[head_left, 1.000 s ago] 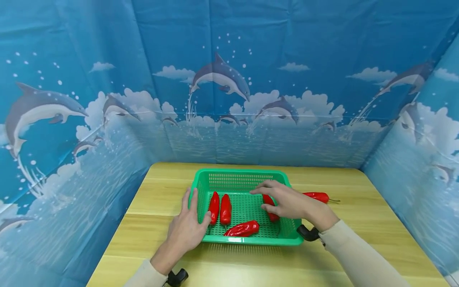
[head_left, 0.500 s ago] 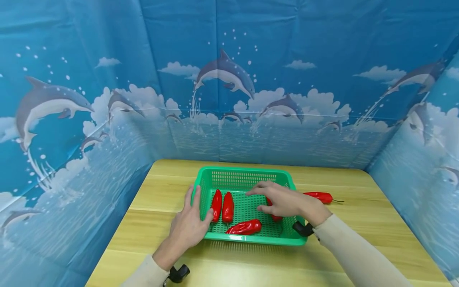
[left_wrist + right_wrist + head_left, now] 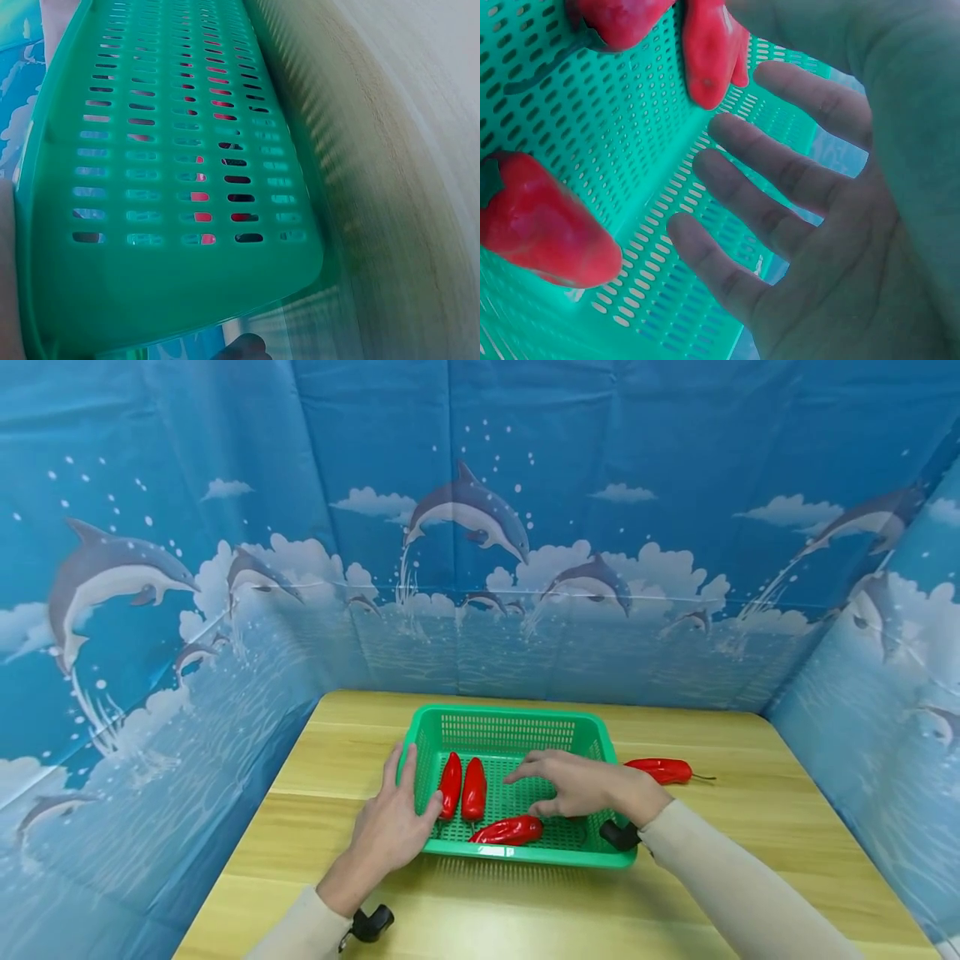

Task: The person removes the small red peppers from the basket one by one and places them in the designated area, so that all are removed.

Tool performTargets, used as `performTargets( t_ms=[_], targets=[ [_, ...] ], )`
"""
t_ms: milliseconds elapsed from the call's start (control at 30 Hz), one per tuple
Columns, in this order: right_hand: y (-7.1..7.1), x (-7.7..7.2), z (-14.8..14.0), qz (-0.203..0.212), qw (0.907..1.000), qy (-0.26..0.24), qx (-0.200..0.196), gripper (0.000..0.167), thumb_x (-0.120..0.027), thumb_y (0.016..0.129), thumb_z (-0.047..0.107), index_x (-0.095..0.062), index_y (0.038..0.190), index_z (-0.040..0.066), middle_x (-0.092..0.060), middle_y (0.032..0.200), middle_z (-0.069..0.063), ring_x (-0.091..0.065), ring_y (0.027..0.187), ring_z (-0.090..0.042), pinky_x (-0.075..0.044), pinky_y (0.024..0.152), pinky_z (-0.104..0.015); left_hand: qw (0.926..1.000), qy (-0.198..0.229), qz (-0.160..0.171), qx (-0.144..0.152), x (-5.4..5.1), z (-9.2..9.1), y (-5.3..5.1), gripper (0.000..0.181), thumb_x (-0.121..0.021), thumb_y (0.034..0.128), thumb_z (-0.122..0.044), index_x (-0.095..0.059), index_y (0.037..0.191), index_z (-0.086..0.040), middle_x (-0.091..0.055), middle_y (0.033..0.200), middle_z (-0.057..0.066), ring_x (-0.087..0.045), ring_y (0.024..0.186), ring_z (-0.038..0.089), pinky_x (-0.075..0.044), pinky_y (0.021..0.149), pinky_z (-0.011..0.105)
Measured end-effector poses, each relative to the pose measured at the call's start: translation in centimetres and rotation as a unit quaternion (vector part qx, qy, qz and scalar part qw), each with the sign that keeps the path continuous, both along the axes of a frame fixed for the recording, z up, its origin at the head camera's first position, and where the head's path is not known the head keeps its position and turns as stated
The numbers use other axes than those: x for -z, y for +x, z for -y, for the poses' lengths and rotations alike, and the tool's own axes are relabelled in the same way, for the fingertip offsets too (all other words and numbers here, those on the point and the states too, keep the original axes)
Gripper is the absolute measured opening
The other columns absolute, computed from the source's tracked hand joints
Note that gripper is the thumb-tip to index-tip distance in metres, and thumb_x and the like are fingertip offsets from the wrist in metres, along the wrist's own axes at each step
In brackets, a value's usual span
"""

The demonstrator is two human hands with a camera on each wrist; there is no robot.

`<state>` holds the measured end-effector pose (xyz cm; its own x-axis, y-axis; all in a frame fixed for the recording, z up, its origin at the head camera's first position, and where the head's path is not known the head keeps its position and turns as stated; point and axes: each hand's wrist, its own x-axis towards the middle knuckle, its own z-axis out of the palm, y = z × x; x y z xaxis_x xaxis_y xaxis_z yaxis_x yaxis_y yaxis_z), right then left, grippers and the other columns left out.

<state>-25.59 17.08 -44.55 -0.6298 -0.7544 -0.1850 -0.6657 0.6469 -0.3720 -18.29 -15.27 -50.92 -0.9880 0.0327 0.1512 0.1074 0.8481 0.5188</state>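
Fairly straight fingers of my left hand (image 3: 390, 831) rest along the left rim of a green plastic basket (image 3: 525, 857), the thumb over its near left corner. My right hand (image 3: 581, 787) hovers above the basket's right half, fingers spread and palm empty in the right wrist view. Inside lie two red peppers side by side at the left, a left one (image 3: 450, 787) and a right one (image 3: 474, 792). Another red pepper (image 3: 512, 831) lies along the front wall, near my right thumb. One more is almost wholly hidden under the right hand in the head view.
Outside the basket, right of it, a red pepper (image 3: 663, 770) with a long stem lies on the wooden table (image 3: 300, 827). A blue dolphin-print curtain (image 3: 465, 643) stands behind the table and along both sides.
My right hand has shifted left and slightly lower over the basket, covering the pepper beneath it more. The left hand stays at the left rim. The head view has shifted slightly.
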Motion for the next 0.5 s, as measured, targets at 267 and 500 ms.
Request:
performTargets(
  t_ms=[267, 500],
  targets=[
    [0.2, -0.1, 0.8, 0.004, 0.9999, 0.011, -0.006, 0.057, -0.085, 0.108, 0.028, -0.070, 0.162, 0.021, -0.065, 0.169, -0.006, -0.057, 0.160, -0.038, -0.051, 0.131, -0.065, 1.0000, -0.004, 0.006, 0.004, -0.3, -0.1, -0.3, 0.097, -0.066, 0.1132, -0.048, -0.015, 0.189, -0.013, -0.012, 0.198, 0.014, -0.048, 0.049, 0.021, -0.042, 0.047, 0.033],
    [0.1, 0.5, 1.5, 0.028, 0.9993, 0.019, -0.012, 0.059, -0.087, 0.107, 0.030, -0.070, 0.162, 0.021, -0.068, 0.166, -0.001, -0.059, 0.158, -0.032, -0.052, 0.131, -0.062, 0.9999, -0.005, 0.010, 0.000, -0.2, -0.1, -0.1, 0.098, -0.066, 0.1134, -0.048, -0.014, 0.189, -0.013, -0.011, 0.198, 0.012, -0.050, 0.050, 0.021, -0.043, 0.048, 0.034]
  ],
)
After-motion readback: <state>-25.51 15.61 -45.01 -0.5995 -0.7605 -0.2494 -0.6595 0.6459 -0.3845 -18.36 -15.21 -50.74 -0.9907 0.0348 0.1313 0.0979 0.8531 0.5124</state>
